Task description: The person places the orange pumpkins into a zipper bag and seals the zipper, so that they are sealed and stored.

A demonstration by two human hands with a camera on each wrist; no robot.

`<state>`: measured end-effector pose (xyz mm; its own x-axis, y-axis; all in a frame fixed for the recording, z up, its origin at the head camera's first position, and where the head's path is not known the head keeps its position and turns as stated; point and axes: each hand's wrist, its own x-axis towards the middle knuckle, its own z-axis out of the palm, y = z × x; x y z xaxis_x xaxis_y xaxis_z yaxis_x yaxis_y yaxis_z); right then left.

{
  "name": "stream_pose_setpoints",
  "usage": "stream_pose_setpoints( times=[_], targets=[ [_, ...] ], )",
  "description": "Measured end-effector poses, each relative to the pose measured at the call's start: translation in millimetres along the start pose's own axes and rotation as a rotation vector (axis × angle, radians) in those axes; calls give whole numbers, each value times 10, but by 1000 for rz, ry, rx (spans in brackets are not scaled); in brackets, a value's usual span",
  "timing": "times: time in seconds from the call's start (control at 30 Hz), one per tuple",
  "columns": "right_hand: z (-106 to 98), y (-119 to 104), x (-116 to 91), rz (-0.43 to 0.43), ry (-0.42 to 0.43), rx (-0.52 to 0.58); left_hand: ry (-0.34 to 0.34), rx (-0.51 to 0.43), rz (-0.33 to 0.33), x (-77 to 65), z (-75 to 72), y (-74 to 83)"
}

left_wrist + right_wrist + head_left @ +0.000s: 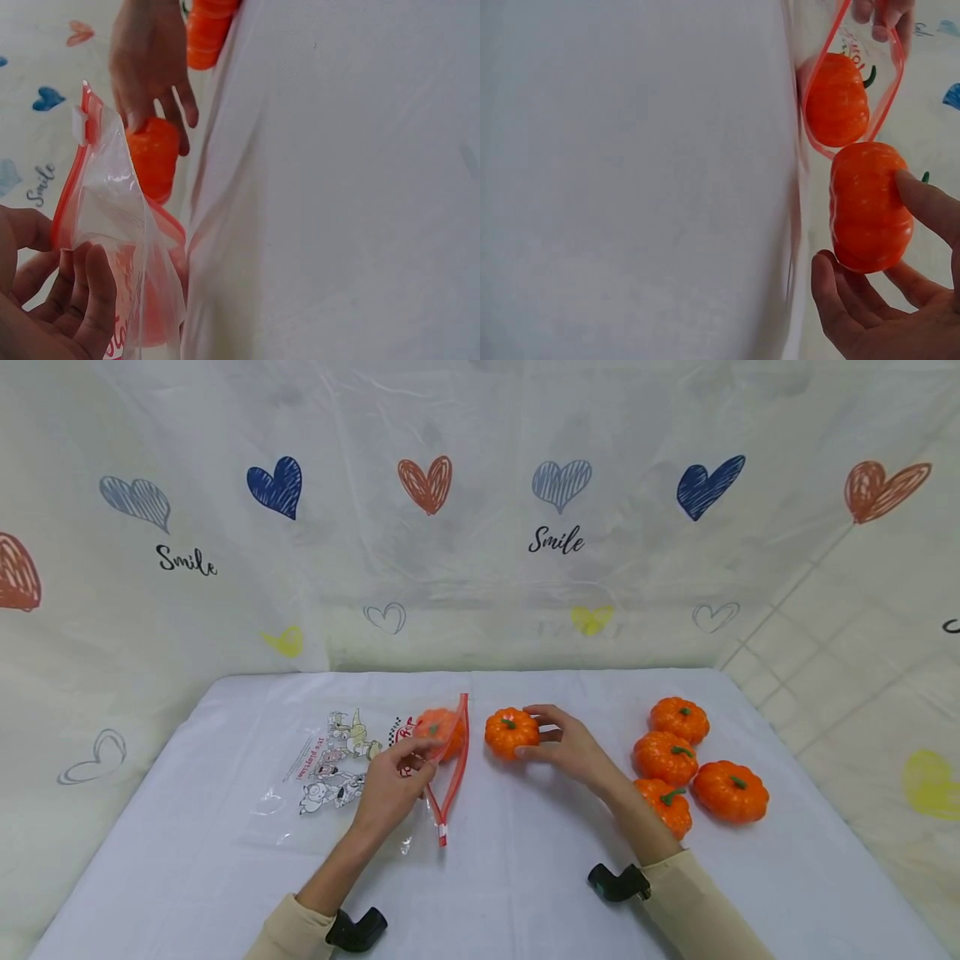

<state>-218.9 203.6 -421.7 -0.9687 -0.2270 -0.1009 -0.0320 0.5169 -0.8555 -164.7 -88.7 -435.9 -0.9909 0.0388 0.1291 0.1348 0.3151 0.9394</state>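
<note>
A clear zip bag (459, 777) with a red zip edge and printed cartoon figures lies on the table, its mouth turned to the right. My left hand (393, 783) pinches the upper edge of that mouth between thumb and fingers, lifting it so the bag gapes. Just inside sits one small orange toy pumpkin (840, 109) with a green stem. With thumb on one side and fingers on the other, my right hand (572, 750) holds a second toy pumpkin (507, 732) just outside the opening. In the right wrist view this pumpkin overlaps the bag's red rim.
Several more orange pumpkins (731, 792) stand grouped on the right of the white-covered table (525, 877), beside and partly behind my right forearm. A pale curtain (487, 568) printed with hearts hangs behind the table's far edge.
</note>
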Motion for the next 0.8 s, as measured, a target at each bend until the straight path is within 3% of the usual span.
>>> stream_pose_setpoints(
  times=[0.8],
  targets=[
    [200, -110, 15, -45, -13, -12, -6, -4, -5, 8, 1, 8]
  ],
)
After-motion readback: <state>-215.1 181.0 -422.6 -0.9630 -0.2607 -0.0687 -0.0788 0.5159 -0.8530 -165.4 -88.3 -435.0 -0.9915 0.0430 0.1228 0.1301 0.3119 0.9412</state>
